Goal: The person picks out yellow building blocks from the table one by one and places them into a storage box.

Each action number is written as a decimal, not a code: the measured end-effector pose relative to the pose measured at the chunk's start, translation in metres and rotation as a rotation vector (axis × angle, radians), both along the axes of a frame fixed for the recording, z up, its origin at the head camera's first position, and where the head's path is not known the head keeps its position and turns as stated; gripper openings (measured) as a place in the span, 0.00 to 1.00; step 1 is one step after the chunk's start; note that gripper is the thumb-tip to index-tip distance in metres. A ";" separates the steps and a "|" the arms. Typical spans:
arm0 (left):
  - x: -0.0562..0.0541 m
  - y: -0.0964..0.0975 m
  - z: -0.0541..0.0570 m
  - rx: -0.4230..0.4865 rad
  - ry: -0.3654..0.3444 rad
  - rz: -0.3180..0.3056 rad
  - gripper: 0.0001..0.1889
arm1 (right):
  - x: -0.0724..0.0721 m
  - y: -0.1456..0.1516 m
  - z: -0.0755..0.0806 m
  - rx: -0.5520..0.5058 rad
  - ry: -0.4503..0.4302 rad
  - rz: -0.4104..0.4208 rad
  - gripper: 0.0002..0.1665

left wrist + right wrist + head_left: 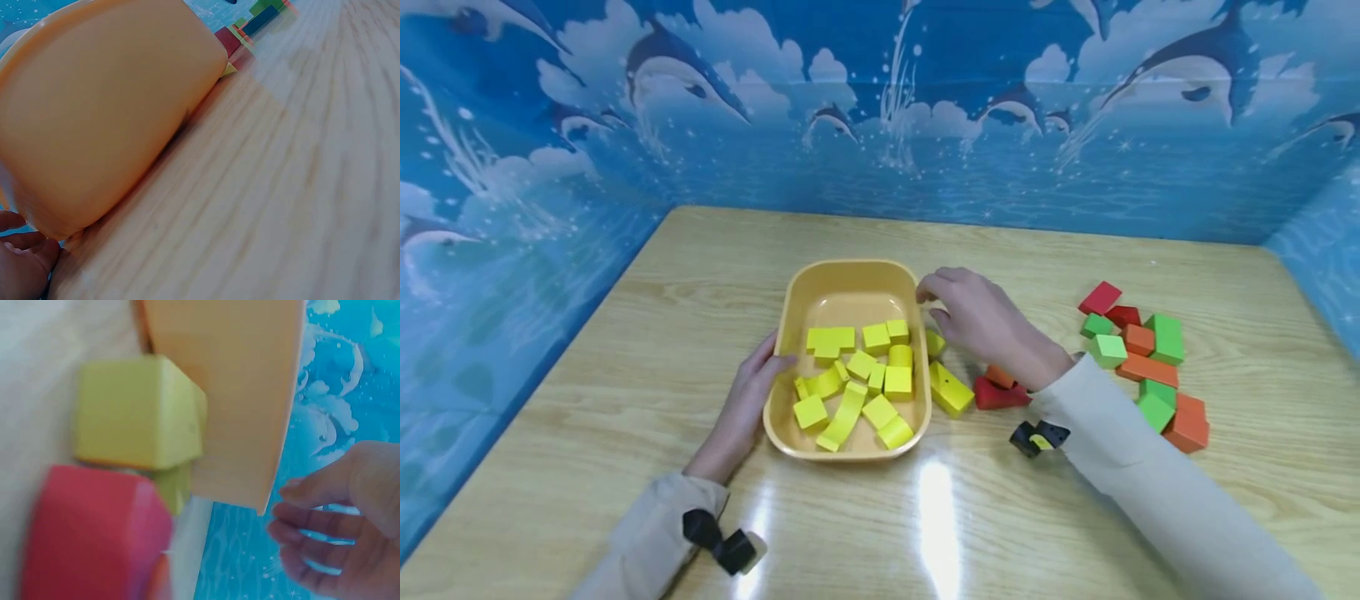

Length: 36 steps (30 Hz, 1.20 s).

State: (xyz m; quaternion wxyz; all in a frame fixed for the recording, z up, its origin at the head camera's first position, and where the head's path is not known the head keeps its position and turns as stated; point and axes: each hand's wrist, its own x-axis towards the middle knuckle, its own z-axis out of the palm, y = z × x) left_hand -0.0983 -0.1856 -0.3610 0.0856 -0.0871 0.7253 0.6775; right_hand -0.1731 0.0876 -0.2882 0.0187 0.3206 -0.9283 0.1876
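An orange-tan plastic bin (pixel 850 279) stands on the table with several yellow blocks (pixel 831 340) inside it. My left hand (pixel 748 396) grips its left side, thumb over the rim; in the left wrist view part of that hand (pixel 25 265) shows at the bin's corner. Over the bin's right edge hovers my right hand (pixel 973 321), fingers loosely bent and nothing visible in them. The right wrist view shows this hand (pixel 350 531) apart from the bin wall (pixel 237 394). Just right of the bin lies a yellow block (pixel 951 390), with another yellow block (pixel 934 343) behind it.
Beneath my right forearm lie a red block (pixel 1000 396) and an orange block (pixel 1000 375). Farther right, several red, green and orange blocks (pixel 1146 369) form a loose group. A blue dolphin-printed backdrop (pixel 880 133) rises behind the wooden table (pixel 655 333).
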 end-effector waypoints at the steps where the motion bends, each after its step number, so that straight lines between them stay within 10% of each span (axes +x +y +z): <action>1: 0.000 0.000 0.000 -0.004 0.002 -0.001 0.31 | 0.004 0.003 -0.001 0.016 -0.025 -0.021 0.12; 6: 0.000 0.000 -0.002 0.024 0.014 0.002 0.31 | 0.029 0.013 -0.011 0.098 -0.084 -0.071 0.13; 17: 0.001 0.001 0.001 0.023 0.018 0.005 0.31 | 0.069 0.016 -0.038 0.269 0.178 -0.062 0.28; 36: 0.000 0.000 -0.001 0.032 0.027 0.001 0.32 | 0.036 0.010 -0.001 0.094 0.341 -0.097 0.24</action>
